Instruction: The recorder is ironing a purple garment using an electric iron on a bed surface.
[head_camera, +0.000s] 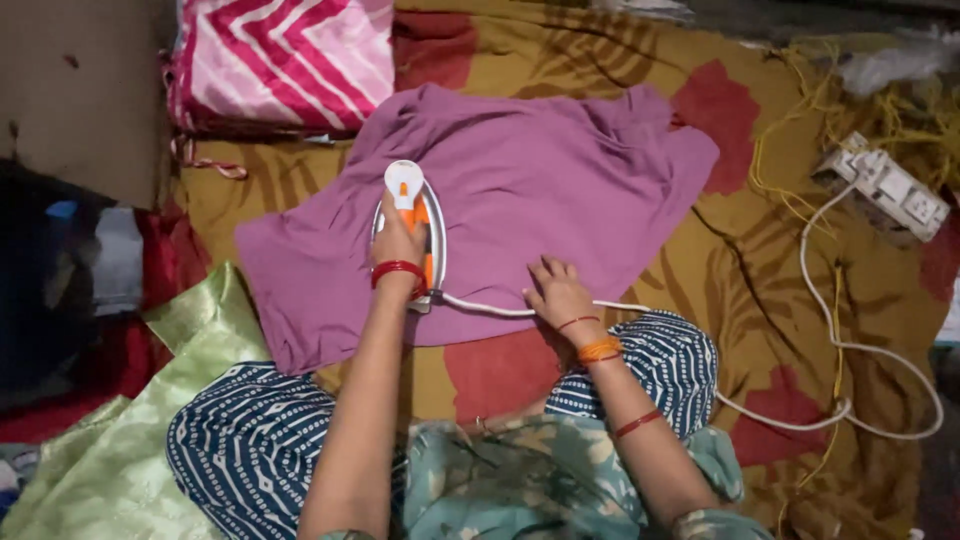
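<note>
The left hand (398, 243) grips the iron (408, 232), nose pointing away, while the right hand (558, 293) presses flat on the purple garment (560, 170) just beside it.

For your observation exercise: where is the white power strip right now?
In the head view, the white power strip lies at upper right on the patterned bedsheet, beside tangled yellow cords.

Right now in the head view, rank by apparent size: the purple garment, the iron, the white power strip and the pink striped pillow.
1. purple garment, by far the largest.
2. pink striped pillow, though the frame cuts it off.
3. and 4. iron and white power strip look alike; the left hand covers part of the iron, so no ranking.
</note>
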